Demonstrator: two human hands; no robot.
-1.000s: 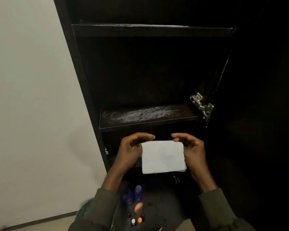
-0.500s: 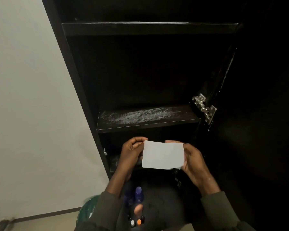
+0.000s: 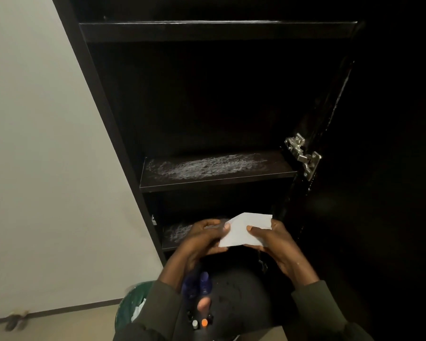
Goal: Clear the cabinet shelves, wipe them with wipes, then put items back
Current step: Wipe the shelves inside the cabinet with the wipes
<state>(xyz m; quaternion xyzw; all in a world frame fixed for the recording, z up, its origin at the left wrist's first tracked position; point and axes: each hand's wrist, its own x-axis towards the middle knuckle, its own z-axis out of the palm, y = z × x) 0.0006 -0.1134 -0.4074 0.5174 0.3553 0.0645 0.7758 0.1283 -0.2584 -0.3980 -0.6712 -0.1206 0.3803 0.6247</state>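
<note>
A white wipe point(image 3: 244, 230), folded over, sits between both hands in front of the dark cabinet. My left hand point(image 3: 202, 239) pinches its left edge with the thumb on top. My right hand point(image 3: 273, 239) holds its right side, thumb pressed on the sheet. Above the hands, the middle shelf point(image 3: 217, 168) is bare and streaked with pale smears. A lower shelf point(image 3: 177, 233) behind my left hand shows similar smears. The top shelf point(image 3: 217, 30) is dark and bare.
Several small bottles with blue, orange and white caps point(image 3: 199, 301) stand low down below my hands. A green bin point(image 3: 133, 308) with white scraps is at the lower left by the white wall point(image 3: 47, 168). A metal hinge point(image 3: 303, 155) sticks out on the cabinet's right side.
The wipe, held flat and spread a second ago, is now folded and tilted, and both hands have drawn closer together around it. The view has shifted slightly.
</note>
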